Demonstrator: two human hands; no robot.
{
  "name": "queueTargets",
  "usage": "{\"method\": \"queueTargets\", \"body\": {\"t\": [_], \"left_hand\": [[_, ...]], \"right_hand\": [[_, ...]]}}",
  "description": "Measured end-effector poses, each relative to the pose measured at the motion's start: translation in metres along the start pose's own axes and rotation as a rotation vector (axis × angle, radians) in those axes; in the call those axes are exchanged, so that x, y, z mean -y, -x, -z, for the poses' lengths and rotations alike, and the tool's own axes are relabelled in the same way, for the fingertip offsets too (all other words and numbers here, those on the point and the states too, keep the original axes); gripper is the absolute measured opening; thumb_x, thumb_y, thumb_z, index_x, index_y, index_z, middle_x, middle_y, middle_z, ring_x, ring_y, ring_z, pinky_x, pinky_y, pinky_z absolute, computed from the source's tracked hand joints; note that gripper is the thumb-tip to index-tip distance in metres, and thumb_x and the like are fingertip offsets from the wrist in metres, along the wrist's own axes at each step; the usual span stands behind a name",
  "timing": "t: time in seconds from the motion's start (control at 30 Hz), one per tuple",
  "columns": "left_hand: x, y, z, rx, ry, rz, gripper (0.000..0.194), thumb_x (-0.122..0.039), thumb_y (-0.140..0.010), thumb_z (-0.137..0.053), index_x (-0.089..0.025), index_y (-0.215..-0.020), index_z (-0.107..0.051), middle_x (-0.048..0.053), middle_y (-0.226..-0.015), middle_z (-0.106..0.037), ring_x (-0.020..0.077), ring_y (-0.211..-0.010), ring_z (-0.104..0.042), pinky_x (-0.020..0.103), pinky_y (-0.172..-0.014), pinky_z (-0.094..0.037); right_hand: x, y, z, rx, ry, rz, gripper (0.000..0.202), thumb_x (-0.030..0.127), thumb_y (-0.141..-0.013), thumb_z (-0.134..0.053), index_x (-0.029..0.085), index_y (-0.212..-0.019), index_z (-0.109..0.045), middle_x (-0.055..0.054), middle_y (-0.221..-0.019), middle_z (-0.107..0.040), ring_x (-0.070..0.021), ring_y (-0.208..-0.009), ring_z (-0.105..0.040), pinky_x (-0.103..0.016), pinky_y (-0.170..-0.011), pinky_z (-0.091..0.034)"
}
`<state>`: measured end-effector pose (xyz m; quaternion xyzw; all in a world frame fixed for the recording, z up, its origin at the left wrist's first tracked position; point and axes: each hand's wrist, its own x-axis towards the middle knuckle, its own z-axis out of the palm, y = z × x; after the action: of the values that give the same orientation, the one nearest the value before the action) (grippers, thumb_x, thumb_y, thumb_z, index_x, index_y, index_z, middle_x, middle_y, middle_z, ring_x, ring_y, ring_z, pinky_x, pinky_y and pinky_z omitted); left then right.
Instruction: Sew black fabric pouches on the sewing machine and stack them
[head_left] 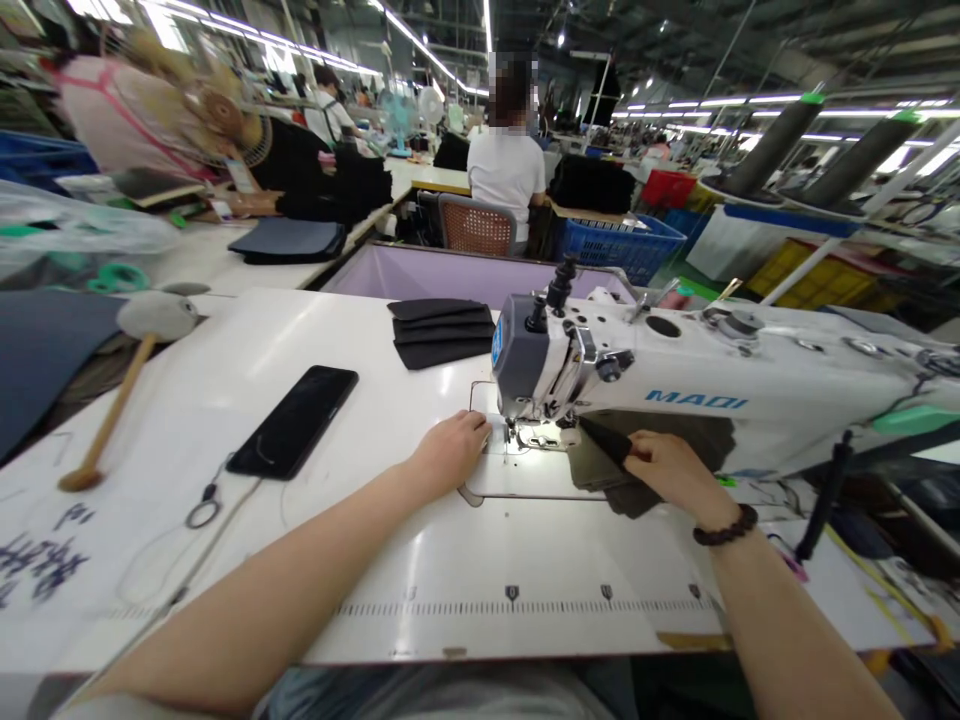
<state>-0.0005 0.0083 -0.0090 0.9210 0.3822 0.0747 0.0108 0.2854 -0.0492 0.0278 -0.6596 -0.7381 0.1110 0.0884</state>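
Note:
A white industrial sewing machine (697,375) stands on the right, its needle area lit. My left hand (450,455) rests at the left of the presser foot (517,432), fingers bent and pressed together on the machine plate; whatever they may hold is hidden. To the right of the needle, my right hand (667,468) pinches the edge of a dark fabric piece (600,458). More dark olive fabric lies under the machine arm, partly behind that hand. Behind the left hand, a stack of black fabric pieces (441,332) lies on the white table (450,570).
A black phone (294,422) lies left of my left arm, with a ring and cord beside it. Farther left is a wooden-handled mallet (120,400). Thread cones (776,150) stand at the back right. A person in a white shirt (507,175) sits ahead, near a blue crate (622,245).

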Motion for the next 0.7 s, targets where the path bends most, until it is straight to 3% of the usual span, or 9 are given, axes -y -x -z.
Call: {"method": "queueTargets", "body": {"t": [0.13, 0.27, 0.33, 0.4, 0.47, 0.53, 0.6, 0.7], "left_hand": [[-0.007, 0.006, 0.014, 0.062, 0.006, -0.036, 0.021, -0.011, -0.083, -0.043, -0.009, -0.097, -0.059, 0.012, -0.098, -0.06, 0.021, -0.092, -0.057, 0.032, -0.081, -0.046], [-0.032, 0.023, 0.036, 0.09, 0.056, -0.102, 0.025, -0.014, -0.083, -0.047, -0.011, -0.106, -0.055, 0.011, -0.109, -0.058, 0.0205, -0.096, -0.057, 0.031, -0.082, -0.047], [-0.053, 0.033, 0.045, 0.016, 0.145, -0.166, 0.031, -0.016, -0.085, -0.045, -0.012, -0.116, -0.048, 0.011, -0.116, -0.054, 0.0205, -0.103, -0.054, 0.033, -0.087, -0.046], [-0.076, 0.039, 0.051, -0.098, 0.23, -0.234, 0.042, -0.016, -0.085, -0.044, -0.011, -0.126, -0.035, 0.013, -0.127, -0.045, 0.0205, -0.115, -0.044, 0.035, -0.094, -0.041], [-0.095, 0.041, 0.052, -0.167, 0.27, -0.305, 0.052, -0.017, -0.084, -0.046, -0.01, -0.131, -0.026, 0.015, -0.134, -0.035, 0.0219, -0.124, -0.032, 0.037, -0.101, -0.034], [-0.109, 0.039, 0.047, -0.146, 0.282, -0.381, 0.054, -0.018, -0.083, -0.048, -0.01, -0.132, -0.025, 0.014, -0.137, -0.03, 0.0233, -0.128, -0.025, 0.039, -0.104, -0.027], [-0.116, 0.037, 0.039, -0.038, 0.282, -0.464, 0.044, -0.018, -0.083, -0.048, -0.011, -0.125, -0.037, 0.011, -0.134, -0.037, 0.0224, -0.125, -0.031, 0.041, -0.105, -0.025], [-0.114, 0.038, 0.026, 0.178, 0.262, -0.533, 0.016, -0.013, -0.08, -0.051, -0.013, -0.093, -0.059, 0.007, -0.113, -0.057, 0.0179, -0.106, -0.052, 0.033, -0.099, -0.035]], "right_hand": [[-0.015, -0.002, 0.003, -0.018, -0.116, -0.052, 0.02, 0.022, -0.07, -0.042, 0.017, -0.061, -0.059, 0.0, -0.065, -0.064, -0.0138, -0.059, -0.059, -0.022, -0.053, -0.041], [-0.029, 0.019, 0.013, -0.136, -0.178, -0.172, 0.026, 0.029, -0.075, -0.038, 0.018, -0.059, -0.054, -0.002, -0.052, -0.06, -0.0168, -0.052, -0.059, -0.025, -0.048, -0.041], [-0.024, 0.041, 0.019, -0.173, -0.198, -0.173, 0.025, 0.032, -0.076, -0.039, 0.019, -0.061, -0.054, -0.002, -0.057, -0.061, -0.0168, -0.055, -0.058, -0.026, -0.049, -0.043], [-0.006, 0.068, 0.024, -0.221, -0.199, -0.075, 0.018, 0.03, -0.074, -0.044, 0.02, -0.067, -0.057, -0.002, -0.068, -0.063, -0.0163, -0.058, -0.058, -0.026, -0.052, -0.043], [0.021, 0.094, 0.023, -0.132, -0.222, 0.082, 0.016, 0.023, -0.076, -0.042, 0.021, -0.071, -0.057, -0.003, -0.079, -0.062, -0.0161, -0.069, -0.058, -0.026, -0.059, -0.045], [0.05, 0.114, 0.016, 0.082, -0.255, 0.174, 0.018, 0.016, -0.076, -0.039, 0.021, -0.068, -0.054, -0.002, -0.075, -0.059, -0.0134, -0.067, -0.057, -0.023, -0.059, -0.044], [0.074, 0.125, 0.004, 0.243, -0.266, 0.218, 0.016, 0.01, -0.072, -0.041, 0.02, -0.069, -0.053, -0.001, -0.077, -0.058, -0.0126, -0.069, -0.056, -0.022, -0.061, -0.043], [0.091, 0.128, -0.012, 0.388, -0.339, 0.239, 0.017, 0.005, -0.069, -0.043, 0.019, -0.067, -0.052, -0.001, -0.079, -0.058, -0.0117, -0.072, -0.056, -0.021, -0.064, -0.043]]}}
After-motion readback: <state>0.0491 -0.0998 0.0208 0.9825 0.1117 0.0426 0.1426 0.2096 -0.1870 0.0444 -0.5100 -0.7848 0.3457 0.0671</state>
